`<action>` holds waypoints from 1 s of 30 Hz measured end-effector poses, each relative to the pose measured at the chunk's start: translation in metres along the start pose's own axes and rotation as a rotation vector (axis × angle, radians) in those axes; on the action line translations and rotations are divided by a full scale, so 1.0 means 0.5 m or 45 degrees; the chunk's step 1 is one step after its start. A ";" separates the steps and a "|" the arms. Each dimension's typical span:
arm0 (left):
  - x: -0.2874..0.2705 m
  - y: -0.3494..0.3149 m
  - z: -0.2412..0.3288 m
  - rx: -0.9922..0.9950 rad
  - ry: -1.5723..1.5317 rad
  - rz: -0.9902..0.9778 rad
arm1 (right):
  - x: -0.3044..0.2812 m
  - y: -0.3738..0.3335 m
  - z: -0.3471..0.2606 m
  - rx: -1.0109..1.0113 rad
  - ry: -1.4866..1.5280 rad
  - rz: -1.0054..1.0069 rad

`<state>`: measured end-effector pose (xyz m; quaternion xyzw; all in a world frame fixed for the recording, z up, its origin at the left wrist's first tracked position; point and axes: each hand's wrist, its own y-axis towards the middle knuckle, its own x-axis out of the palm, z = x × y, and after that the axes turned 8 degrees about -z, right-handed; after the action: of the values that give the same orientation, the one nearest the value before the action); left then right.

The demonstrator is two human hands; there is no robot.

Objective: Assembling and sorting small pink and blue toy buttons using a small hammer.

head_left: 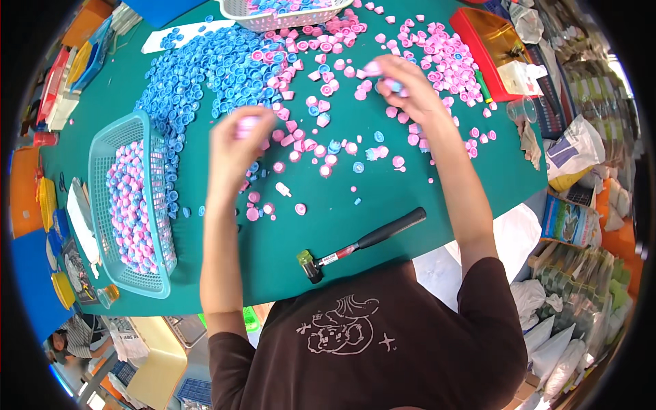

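My left hand (236,140) is closed around a small pink plastic cup-shaped piece (247,126), near the edge of a wide heap of blue plastic cups (239,72). Farther right, my right hand (413,89) pinches a pink piece (372,69) at its fingertips. A blue-and-pink piece (393,86) shows under its fingers; motion blurs both hands. Loose pink pieces (328,85) lie scattered between my hands, some with blue parts among them. To the right of my right hand spreads a pile of pink cups (447,61).
A teal basket (137,285) of joined pink-and-blue pieces stands at the left. At the far edge is a white basket (290,20) of similar pieces. A black-handled hammer (362,242) lies near me on the green table (410,195). A red bin (482,31) sits far right.
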<state>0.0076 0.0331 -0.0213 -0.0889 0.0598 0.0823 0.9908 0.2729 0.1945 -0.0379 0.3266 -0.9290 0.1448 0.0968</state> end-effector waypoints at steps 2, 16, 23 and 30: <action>0.058 0.014 -0.014 0.353 0.501 -0.105 | 0.007 -0.040 -0.012 -0.053 0.309 -0.030; 0.121 0.080 -0.049 0.489 1.539 -0.213 | 0.122 -0.188 0.062 -0.013 -2.018 -0.121; -0.007 -0.039 0.058 0.184 0.655 0.146 | 0.193 -0.082 0.019 -0.697 -1.269 -0.099; -0.430 -0.277 0.041 0.186 0.691 1.215 | 0.731 0.146 0.037 -0.982 -1.014 -0.597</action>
<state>-0.1770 -0.1303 0.0504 -0.0009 0.3523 0.4918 0.7962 -0.0554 0.0312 0.0302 0.4933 -0.7825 -0.3612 -0.1178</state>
